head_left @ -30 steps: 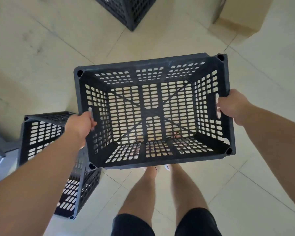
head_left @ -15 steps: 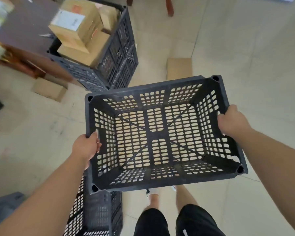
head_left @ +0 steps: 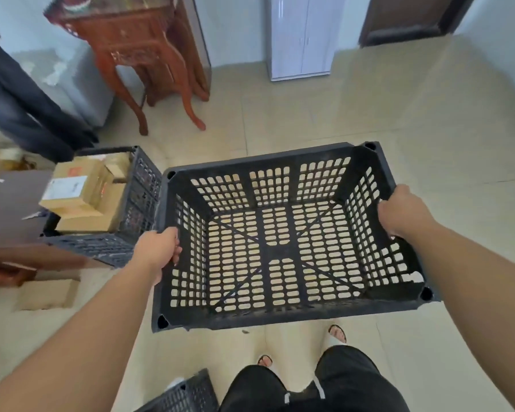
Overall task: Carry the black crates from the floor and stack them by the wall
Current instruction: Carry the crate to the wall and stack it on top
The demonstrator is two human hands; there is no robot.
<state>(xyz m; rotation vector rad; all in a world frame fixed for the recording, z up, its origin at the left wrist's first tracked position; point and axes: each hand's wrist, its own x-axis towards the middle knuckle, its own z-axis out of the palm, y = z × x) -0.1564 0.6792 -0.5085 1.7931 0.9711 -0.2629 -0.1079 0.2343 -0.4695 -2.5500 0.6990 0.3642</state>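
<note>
Beige tiled floor point(head_left: 428, 129), wooden table point(head_left: 137, 34), white cabinet point(head_left: 301, 37) by wall point(head_left: 238, 25), left hand point(head_left: 158, 251) and right hand point(head_left: 402, 212) gripping black crate point(head_left: 280, 316)

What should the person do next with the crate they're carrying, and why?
Probably take a step forward toward the wall. The left hand and the right hand both grip the sides of the empty crate, it is lifted off the floor, and open floor lies between it and the wall.

I see a tan floor point(head_left: 428, 120), a red wooden table point(head_left: 137, 40), a white cupboard point(head_left: 301, 40) and a dark door point(head_left: 405, 19).
</note>
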